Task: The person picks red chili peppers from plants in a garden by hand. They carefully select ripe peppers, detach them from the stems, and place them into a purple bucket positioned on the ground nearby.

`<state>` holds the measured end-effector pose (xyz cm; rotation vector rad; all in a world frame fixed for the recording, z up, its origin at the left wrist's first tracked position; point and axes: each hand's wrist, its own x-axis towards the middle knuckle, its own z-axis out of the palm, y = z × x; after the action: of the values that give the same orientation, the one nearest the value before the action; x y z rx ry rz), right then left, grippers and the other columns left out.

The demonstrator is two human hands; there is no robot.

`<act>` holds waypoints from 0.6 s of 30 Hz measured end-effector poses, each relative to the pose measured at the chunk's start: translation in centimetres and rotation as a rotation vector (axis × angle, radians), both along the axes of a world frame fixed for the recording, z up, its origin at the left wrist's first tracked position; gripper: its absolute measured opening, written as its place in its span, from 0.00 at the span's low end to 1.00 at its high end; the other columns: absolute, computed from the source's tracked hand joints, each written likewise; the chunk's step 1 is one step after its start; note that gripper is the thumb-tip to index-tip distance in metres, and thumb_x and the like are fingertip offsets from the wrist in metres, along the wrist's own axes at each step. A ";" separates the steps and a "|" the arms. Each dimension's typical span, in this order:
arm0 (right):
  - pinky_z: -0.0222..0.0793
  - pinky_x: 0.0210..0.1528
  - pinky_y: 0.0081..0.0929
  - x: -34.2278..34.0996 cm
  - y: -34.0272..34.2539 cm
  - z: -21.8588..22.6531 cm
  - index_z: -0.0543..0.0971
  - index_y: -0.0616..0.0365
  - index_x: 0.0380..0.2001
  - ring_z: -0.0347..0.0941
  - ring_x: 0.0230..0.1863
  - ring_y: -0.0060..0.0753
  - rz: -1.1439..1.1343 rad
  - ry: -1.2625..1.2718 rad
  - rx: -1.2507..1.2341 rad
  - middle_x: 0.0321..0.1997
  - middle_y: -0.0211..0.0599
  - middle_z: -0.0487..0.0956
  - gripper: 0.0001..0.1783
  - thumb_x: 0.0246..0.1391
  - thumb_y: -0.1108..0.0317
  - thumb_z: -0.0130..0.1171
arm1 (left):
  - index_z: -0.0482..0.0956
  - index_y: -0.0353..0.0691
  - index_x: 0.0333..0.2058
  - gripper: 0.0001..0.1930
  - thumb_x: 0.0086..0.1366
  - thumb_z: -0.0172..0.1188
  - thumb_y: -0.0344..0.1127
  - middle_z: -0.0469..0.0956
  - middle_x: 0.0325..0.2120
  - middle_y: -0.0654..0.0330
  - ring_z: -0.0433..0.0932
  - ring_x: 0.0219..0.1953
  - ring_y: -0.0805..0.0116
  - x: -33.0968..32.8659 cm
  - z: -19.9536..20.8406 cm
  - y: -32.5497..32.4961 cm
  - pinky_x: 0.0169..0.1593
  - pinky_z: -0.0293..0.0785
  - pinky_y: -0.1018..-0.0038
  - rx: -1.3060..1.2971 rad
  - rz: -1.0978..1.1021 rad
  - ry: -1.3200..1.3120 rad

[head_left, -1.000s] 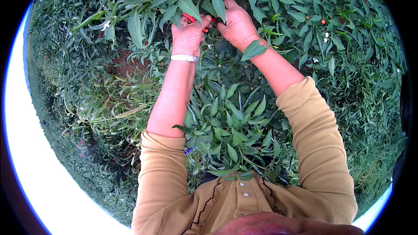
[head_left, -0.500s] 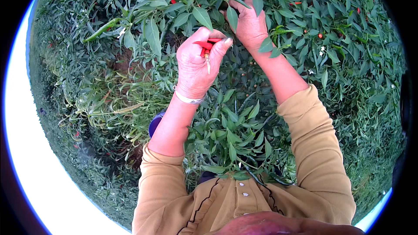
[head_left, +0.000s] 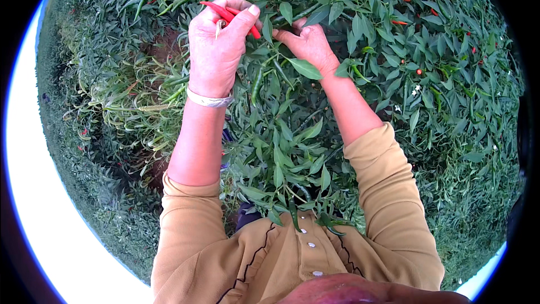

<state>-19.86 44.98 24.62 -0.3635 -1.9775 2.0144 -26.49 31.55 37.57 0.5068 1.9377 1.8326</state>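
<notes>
Several red chili peppers [head_left: 218, 10] are gripped in my left hand [head_left: 216, 39], between the thumb and the curled fingers, with a pale stem sticking out. To its right, my right hand [head_left: 309, 45] reaches in among the leaves of a chili plant [head_left: 304, 68]. Its thumb and fingers are bent toward each other, and leaves hide part of the fingertips. Whether anything is between them I cannot make out. Long green chili peppers [head_left: 257, 85] hang just below and between the two hands.
Dense chili plants surround me, with scattered red chilies [head_left: 399, 22] at the upper right and small white flowers [head_left: 415, 89]. Paler grassy weeds [head_left: 149, 110] grow at the left beside a strip of brown soil [head_left: 167, 48]. Leafy stems [head_left: 281, 163] stand close against my shirt front.
My left hand has moved left and up with the red chilies. My right hand has shifted slightly down and left, its fingers now showing more. The plant's branches have swung.
</notes>
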 end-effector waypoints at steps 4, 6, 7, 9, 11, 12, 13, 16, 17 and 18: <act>0.64 0.49 0.22 0.4 0.2 3.2 0.75 0.60 0.48 0.69 0.41 0.22 0.056 -0.098 -0.126 0.40 0.32 0.79 0.18 0.53 0.68 0.56 | 0.79 0.33 0.29 0.05 0.56 0.59 0.29 0.76 0.21 0.65 0.71 0.25 0.80 -0.3 -3.2 -2.4 0.31 0.69 0.80 -0.260 0.023 0.069; 0.64 0.49 0.21 0.1 0.2 2.7 0.77 0.59 0.47 0.70 0.42 0.21 -0.001 -0.125 0.037 0.42 0.31 0.79 0.17 0.53 0.71 0.53 | 0.79 0.33 0.29 0.04 0.56 0.59 0.28 0.76 0.22 0.66 0.71 0.24 0.80 -1.4 -5.1 -3.2 0.30 0.68 0.79 -0.303 0.048 0.046; 0.64 0.49 0.21 -0.4 0.1 2.0 0.77 0.59 0.46 0.70 0.42 0.20 -0.006 -0.079 0.034 0.41 0.30 0.79 0.16 0.53 0.72 0.53 | 0.79 0.34 0.30 0.04 0.56 0.59 0.27 0.76 0.22 0.66 0.70 0.23 0.80 -2.1 -6.6 -3.5 0.29 0.67 0.81 -0.333 0.040 0.064; 0.64 0.48 0.20 -1.5 0.5 -0.7 0.78 0.60 0.44 0.71 0.43 0.20 -0.002 0.007 0.031 0.41 0.29 0.80 0.15 0.51 0.75 0.53 | 0.79 0.33 0.29 0.02 0.57 0.59 0.25 0.76 0.21 0.68 0.71 0.23 0.80 -2.5 -7.5 -3.6 0.28 0.68 0.81 -0.427 -0.052 0.247; 0.65 0.46 0.20 -1.9 0.0 -0.4 0.79 0.59 0.42 0.71 0.40 0.18 -0.013 -0.021 0.077 0.38 0.26 0.80 0.14 0.51 0.76 0.53 | 0.78 0.33 0.29 0.03 0.56 0.61 0.26 0.76 0.20 0.63 0.72 0.22 0.77 -2.2 -7.9 -3.6 0.29 0.69 0.78 -0.563 -0.148 0.396; 0.66 0.45 0.19 -2.2 -0.1 -0.3 0.80 0.59 0.41 0.71 0.39 0.17 -0.018 -0.034 0.100 0.37 0.24 0.80 0.14 0.50 0.77 0.54 | 0.78 0.33 0.30 0.03 0.55 0.60 0.26 0.77 0.19 0.60 0.73 0.22 0.74 -2.0 -7.9 -3.5 0.30 0.70 0.77 -0.626 -0.191 0.441; 0.67 0.42 0.24 -2.6 -0.2 0.0 0.80 0.58 0.38 0.72 0.37 0.25 -0.031 -0.046 0.257 0.34 0.29 0.80 0.12 0.48 0.76 0.55 | 0.77 0.33 0.30 0.04 0.54 0.60 0.25 0.77 0.22 0.52 0.76 0.24 0.63 -1.8 -6.8 -3.2 0.31 0.71 0.73 -0.664 -0.246 0.540; 0.72 0.33 0.38 -3.6 -0.2 1.1 0.80 0.56 0.29 0.75 0.31 0.51 -0.072 -0.070 0.730 0.27 0.44 0.79 0.08 0.40 0.73 0.57 | 0.76 0.33 0.30 0.05 0.54 0.59 0.25 0.78 0.24 0.49 0.78 0.27 0.56 -1.5 -5.9 -3.4 0.33 0.72 0.71 -0.644 -0.334 0.497; 0.72 0.32 0.42 -3.9 -0.1 0.8 0.79 0.56 0.24 0.76 0.31 0.50 -0.072 -0.147 0.944 0.26 0.43 0.78 0.05 0.39 0.71 0.59 | 0.76 0.32 0.32 0.06 0.54 0.58 0.25 0.77 0.23 0.49 0.77 0.26 0.60 -1.6 -5.2 -3.4 0.33 0.72 0.71 -0.691 -0.352 0.530; 0.72 0.32 0.42 -3.7 -0.2 0.8 0.79 0.55 0.24 0.76 0.31 0.50 -0.080 -0.151 0.946 0.26 0.43 0.78 0.05 0.39 0.71 0.59 | 0.77 0.32 0.32 0.06 0.54 0.58 0.25 0.76 0.22 0.52 0.76 0.25 0.63 -1.9 -4.9 -3.4 0.32 0.71 0.72 -0.635 -0.365 0.515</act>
<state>-23.54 44.76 25.42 -0.3480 -2.6603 0.8352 -28.37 28.18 32.68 1.0870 2.3950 0.8370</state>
